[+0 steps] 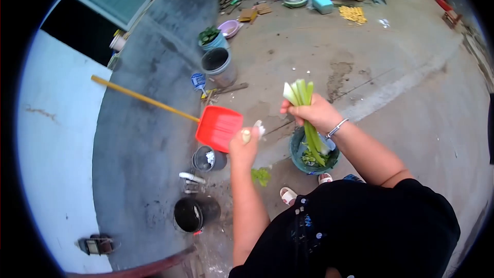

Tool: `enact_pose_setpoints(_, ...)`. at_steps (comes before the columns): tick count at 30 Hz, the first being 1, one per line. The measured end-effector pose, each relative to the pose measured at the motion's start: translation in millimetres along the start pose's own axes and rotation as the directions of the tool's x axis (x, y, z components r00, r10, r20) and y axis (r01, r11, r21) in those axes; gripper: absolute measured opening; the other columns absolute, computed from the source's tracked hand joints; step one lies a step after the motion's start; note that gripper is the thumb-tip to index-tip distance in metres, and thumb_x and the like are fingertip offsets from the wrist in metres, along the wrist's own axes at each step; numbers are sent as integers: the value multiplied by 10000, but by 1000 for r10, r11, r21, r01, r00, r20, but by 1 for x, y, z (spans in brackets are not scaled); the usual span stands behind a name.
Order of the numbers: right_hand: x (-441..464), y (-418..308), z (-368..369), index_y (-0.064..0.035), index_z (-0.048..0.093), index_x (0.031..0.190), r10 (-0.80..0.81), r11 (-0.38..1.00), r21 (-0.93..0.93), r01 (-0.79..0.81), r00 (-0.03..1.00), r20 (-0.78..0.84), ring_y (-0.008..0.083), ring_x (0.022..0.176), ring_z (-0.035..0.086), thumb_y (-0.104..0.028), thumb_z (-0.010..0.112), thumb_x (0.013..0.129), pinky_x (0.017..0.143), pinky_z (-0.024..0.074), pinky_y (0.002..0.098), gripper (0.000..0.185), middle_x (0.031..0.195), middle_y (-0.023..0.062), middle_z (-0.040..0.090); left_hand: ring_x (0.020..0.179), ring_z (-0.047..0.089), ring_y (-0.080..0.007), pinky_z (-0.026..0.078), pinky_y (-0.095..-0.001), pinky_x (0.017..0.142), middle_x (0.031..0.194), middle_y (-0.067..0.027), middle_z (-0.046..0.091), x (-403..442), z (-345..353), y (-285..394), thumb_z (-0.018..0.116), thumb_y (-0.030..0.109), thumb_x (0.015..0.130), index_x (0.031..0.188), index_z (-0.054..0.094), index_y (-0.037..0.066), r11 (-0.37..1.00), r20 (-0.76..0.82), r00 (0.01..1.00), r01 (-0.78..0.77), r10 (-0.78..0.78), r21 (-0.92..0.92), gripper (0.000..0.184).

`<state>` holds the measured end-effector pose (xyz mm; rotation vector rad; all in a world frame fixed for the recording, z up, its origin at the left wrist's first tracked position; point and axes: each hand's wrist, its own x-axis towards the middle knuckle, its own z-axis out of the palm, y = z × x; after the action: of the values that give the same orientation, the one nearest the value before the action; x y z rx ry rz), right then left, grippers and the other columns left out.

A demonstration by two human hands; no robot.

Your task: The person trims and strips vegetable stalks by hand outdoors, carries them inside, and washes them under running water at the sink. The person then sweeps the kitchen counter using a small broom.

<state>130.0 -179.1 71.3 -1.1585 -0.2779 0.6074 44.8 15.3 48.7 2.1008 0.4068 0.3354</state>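
Note:
My right hand (pixel 316 113) is closed round a bunch of green stalks (pixel 303 92) with pale cut ends pointing up. The stalks hang down over a green bucket (pixel 296 159) with leafy greens in it, near my feet. My left hand (pixel 244 144) is raised in front of the red dustpan (pixel 218 123), fingers closed on a small whitish piece (pixel 259 127). The piece is blurred and I cannot tell what it is. A green leaf (pixel 261 176) lies on the ground below my left hand.
A small dark bucket (pixel 217 159) with white scraps and a larger black bucket (pixel 208 213) stand by the wall at the left. Further up are a grey bucket (pixel 225 74), a potted plant (pixel 209 35), a purple basin (pixel 229 28) and a light blue box (pixel 322 4).

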Motion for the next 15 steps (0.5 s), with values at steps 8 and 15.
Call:
enact_pose_setpoints(8, 2, 61, 31, -26, 600, 917, 186, 972, -167, -164, 975, 122, 72, 543, 472, -213, 604, 783, 500, 407, 209, 230, 858, 51, 609, 561, 477, -92, 419, -264, 533, 614, -48, 560, 2, 3, 3, 615, 230, 798, 756, 594, 5, 994, 129, 991, 53, -40, -98, 230)
enact_pose_setpoints(15, 6, 80, 30, -52, 553, 779, 112, 984, 111, -138, 971, 213, 80, 509, 459, -184, 580, 801, 475, 376, 214, 136, 682, 18, 535, 550, 460, -100, 408, -273, 517, 596, -46, 545, 1, 1, 4, 606, 211, 807, 752, 585, 4, 998, 113, 993, -27, 33, -56, 215)
